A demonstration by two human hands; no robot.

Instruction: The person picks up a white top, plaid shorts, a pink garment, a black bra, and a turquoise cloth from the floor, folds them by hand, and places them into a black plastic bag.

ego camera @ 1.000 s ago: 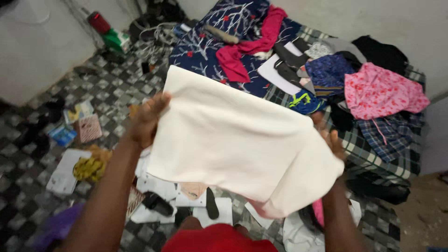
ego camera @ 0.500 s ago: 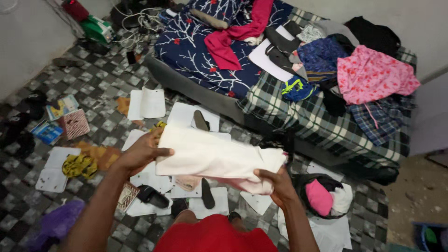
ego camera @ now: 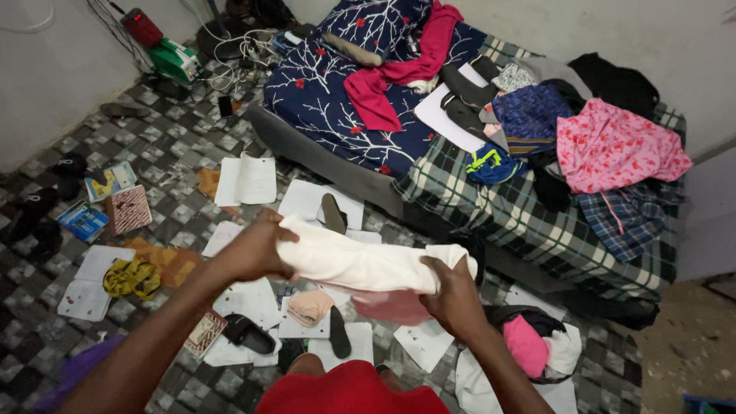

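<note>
Both my hands hold a cream-white cloth (ego camera: 360,261), folded into a long band, in front of my chest. My left hand (ego camera: 257,249) grips its left end. Its right end is bunched in my right hand (ego camera: 456,299). A pale pink cloth (ego camera: 391,305) hangs just under the white one. Below it, on the checkered floor, lie a peach cloth (ego camera: 310,305), sheets of paper (ego camera: 245,297) and dark slippers (ego camera: 249,332). The red garment (ego camera: 349,391) I wear shows at the bottom edge.
A mattress (ego camera: 491,207) with plaid and dark floral covers lies ahead, piled with a pink garment (ego camera: 613,146), a red cloth (ego camera: 399,73) and dark clothes. Books (ego camera: 126,207), a yellow cloth (ego camera: 132,276) and a clothes pile (ego camera: 537,345) litter the floor. Cables and a green box (ego camera: 175,60) sit far left.
The white cloth was spread wide and held up; it has since been folded down into a narrow band. My hands have come lower and closer together.
</note>
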